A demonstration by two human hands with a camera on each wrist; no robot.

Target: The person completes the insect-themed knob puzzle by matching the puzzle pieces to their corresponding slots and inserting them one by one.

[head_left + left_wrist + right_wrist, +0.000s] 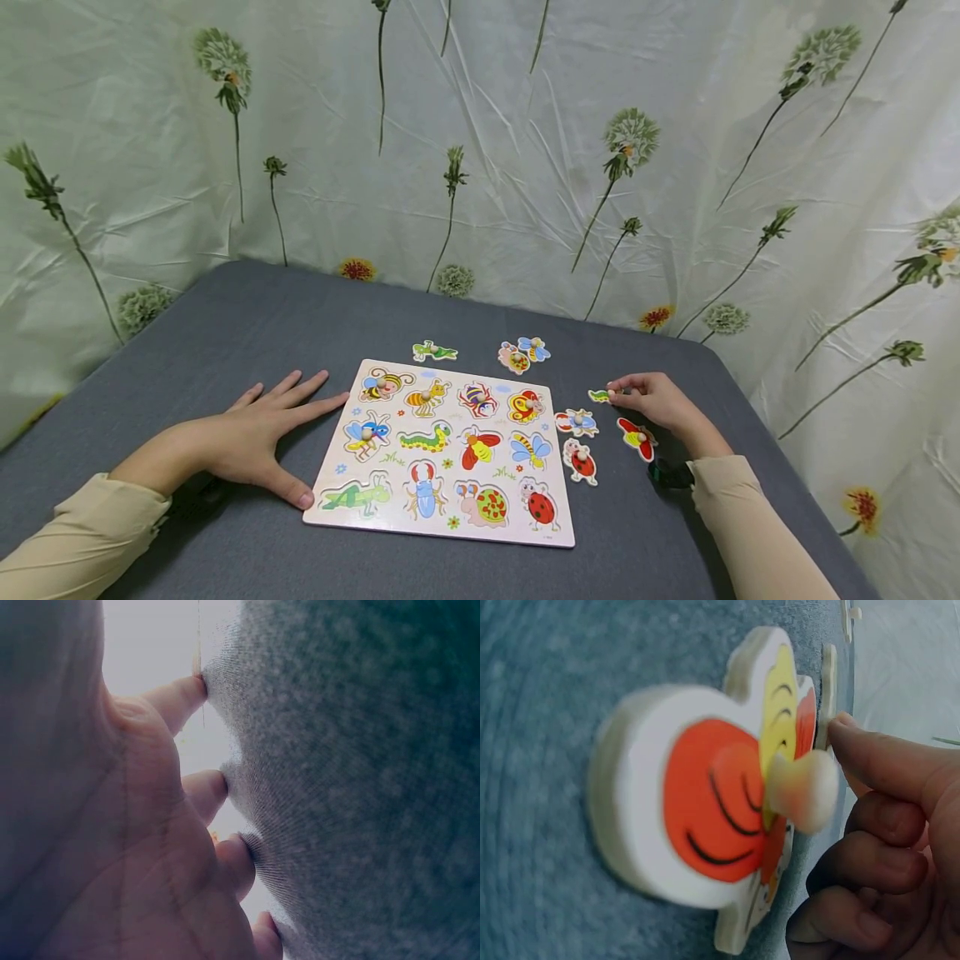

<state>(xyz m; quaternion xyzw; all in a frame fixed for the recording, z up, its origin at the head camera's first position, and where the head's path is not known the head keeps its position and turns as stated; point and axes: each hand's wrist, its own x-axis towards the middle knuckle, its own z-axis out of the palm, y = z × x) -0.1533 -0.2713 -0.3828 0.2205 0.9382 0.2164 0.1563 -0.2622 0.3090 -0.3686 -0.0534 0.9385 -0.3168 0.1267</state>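
A wooden peg puzzle board [517, 536] with printed insects lies on the table. My left hand [247, 437] is spread flat at its left side, thumb touching the lower left corner. In the left wrist view, its fingertips [217, 781] press the grey cloth. At the right, my right hand [663, 408] pinches a green caterpillar puzzle piece [597, 396] between thumb and fingers. A red-and-yellow winged bug piece [632, 437] with a knob lies just below that hand and looms large in the right wrist view. Knobbed bug pieces, such as a bee [382, 384] and a spider [477, 400], sit in the board's upper rows.
Beside the board's right edge lie a stag beetle piece [573, 422] and a ladybug piece [581, 462]. Behind it are a grasshopper piece [432, 352], a snail piece [513, 359] and a blue-winged insect piece [535, 348]. A flowered curtain [525, 208] hangs behind the grey-covered table [262, 317].
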